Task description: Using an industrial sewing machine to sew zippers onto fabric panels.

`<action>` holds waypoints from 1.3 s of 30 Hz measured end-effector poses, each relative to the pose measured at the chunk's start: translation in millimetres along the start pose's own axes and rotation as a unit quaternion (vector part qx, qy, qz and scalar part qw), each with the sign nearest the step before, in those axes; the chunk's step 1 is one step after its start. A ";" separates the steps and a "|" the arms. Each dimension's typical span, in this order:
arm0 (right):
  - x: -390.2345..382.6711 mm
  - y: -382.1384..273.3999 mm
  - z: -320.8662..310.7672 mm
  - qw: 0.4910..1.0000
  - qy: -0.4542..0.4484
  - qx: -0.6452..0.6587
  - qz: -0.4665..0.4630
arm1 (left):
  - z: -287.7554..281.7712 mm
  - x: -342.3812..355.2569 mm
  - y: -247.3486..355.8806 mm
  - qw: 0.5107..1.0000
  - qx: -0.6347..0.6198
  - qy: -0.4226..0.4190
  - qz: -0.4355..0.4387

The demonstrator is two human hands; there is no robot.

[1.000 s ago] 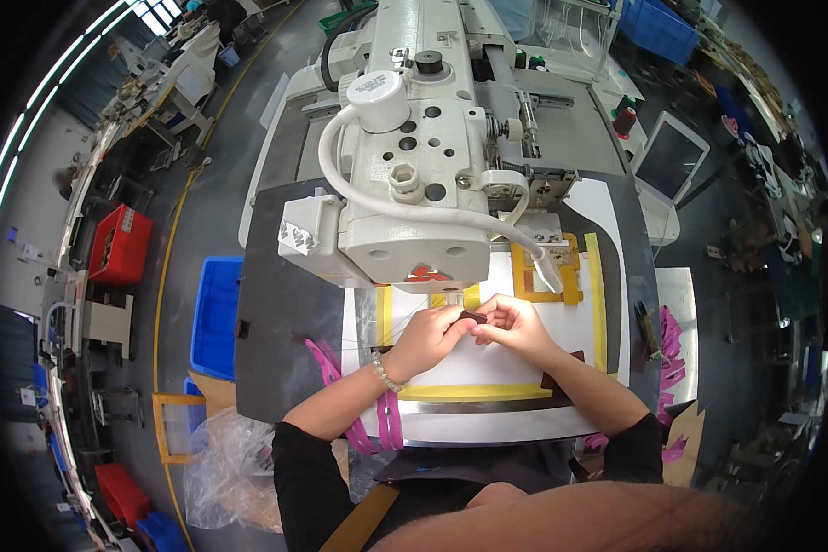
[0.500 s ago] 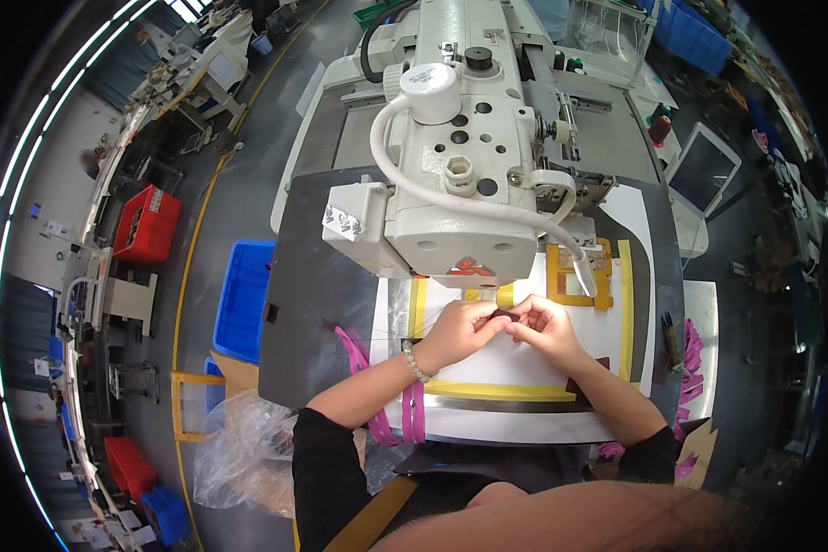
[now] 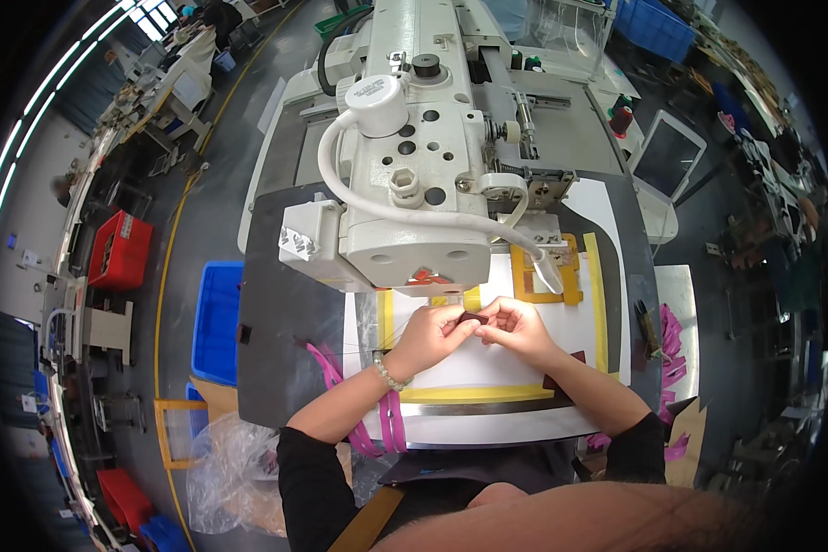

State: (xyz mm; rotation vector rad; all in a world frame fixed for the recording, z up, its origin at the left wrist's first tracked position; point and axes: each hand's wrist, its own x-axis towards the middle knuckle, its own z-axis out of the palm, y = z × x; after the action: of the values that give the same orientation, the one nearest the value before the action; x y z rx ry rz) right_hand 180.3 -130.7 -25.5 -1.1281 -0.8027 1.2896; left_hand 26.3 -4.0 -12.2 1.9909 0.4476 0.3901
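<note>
Both hands meet over the white sheet in front of the sewing machine head. My left hand pinches a small dark maroon piece between thumb and fingers. The fingers of my right hand close on the same piece from the other side. What exactly it is cannot be made out. Magenta zipper strips hang over the table edge by my left forearm. A flat maroon patch lies partly under my right forearm.
Yellow tape borders the sheet. A yellow frame lies right of the machine head, below a white hose. A blue bin stands left of the table. At right are a screen and more magenta strips.
The whole scene has slid left in the view as the head camera shifted. Both hands keep hold of the dark piece, which now shows slightly more between the fingers.
</note>
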 end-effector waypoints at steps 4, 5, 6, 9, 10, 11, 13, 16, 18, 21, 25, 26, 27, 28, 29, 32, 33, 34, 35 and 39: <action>0.3 -1.2 0.0 1.000 -0.001 -0.012 0.003 | -1.9 -0.4 1.7 1.000 0.004 -0.007 -0.006; 0.3 -1.3 -0.3 1.000 -0.004 -0.013 0.003 | -1.9 -0.4 1.5 1.000 0.010 -0.007 -0.006; 0.0 -1.3 0.0 1.000 -0.002 -0.013 0.003 | -2.1 -0.8 1.6 1.000 0.017 -0.008 -0.007; -0.5 -1.1 0.0 1.000 -0.001 -0.023 0.001 | -2.1 -1.0 5.0 0.999 0.031 -0.006 -0.008; -0.5 -0.7 -0.3 1.000 -0.003 -0.024 0.002 | -1.9 -1.1 5.1 1.000 0.030 -0.008 -0.007; -0.7 -0.7 -0.5 1.000 -0.006 -0.024 0.003 | -1.7 -1.1 5.1 1.000 0.029 -0.006 -0.007; -0.3 -1.6 0.2 1.000 -0.006 -0.023 0.002 | -1.1 -1.5 4.1 1.000 0.029 -0.004 -0.006; -0.4 -1.3 0.7 1.000 -0.008 -0.012 -0.005 | -0.8 -1.7 3.3 1.000 0.004 -0.001 -0.001; -0.4 -1.6 0.6 1.000 -0.010 -0.002 -0.010 | -2.4 -1.4 3.6 1.000 0.018 -0.012 -0.014; -0.1 -2.2 -0.6 1.000 -0.014 0.010 -0.004 | -0.3 -1.7 -2.3 1.000 0.017 -0.004 -0.004; 0.7 -1.4 -1.6 1.000 -0.023 0.017 -0.001 | -0.7 -2.2 -5.4 1.000 0.027 -0.014 -0.006; 0.9 -1.6 -1.4 1.000 -0.022 0.010 0.002 | -0.3 -2.8 -7.7 0.999 0.028 -0.013 -0.007; 0.8 -1.5 -2.1 1.000 -0.021 0.011 0.002 | -0.1 -2.8 -8.7 0.999 0.029 -0.013 -0.007; 0.6 -1.1 -2.8 1.000 -0.024 0.004 0.003 | 0.0 -2.8 -8.7 0.999 0.029 -0.014 -0.006; 0.4 -0.9 -3.3 1.000 -0.028 -0.003 0.004 | 0.1 -2.6 -8.5 1.000 0.028 -0.011 -0.004; 0.5 -0.8 -3.1 1.000 -0.028 0.001 -0.003 | 0.8 -2.7 -8.8 1.000 0.029 -0.008 0.000; 0.8 -0.4 -3.2 1.000 -0.028 0.002 -0.003 | 0.8 -2.8 -9.0 0.999 0.031 -0.006 0.002; 1.1 0.3 -3.4 1.000 -0.028 0.005 -0.001 | 0.6 -2.8 -8.7 0.999 0.031 -0.007 0.001; 1.4 0.8 -3.5 1.000 -0.029 0.008 0.001 | 0.2 -2.8 -7.9 0.999 0.031 -0.007 -0.002; 1.5 -0.5 -3.5 0.999 -0.025 0.008 0.018 | -0.2 -2.1 -4.5 0.999 0.038 0.001 0.000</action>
State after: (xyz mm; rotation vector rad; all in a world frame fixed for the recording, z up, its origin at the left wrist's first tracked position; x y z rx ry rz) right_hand 184.0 -129.9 -26.3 -1.1062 -0.8094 1.3566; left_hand 23.7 -3.0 -16.3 2.0637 0.4699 0.3800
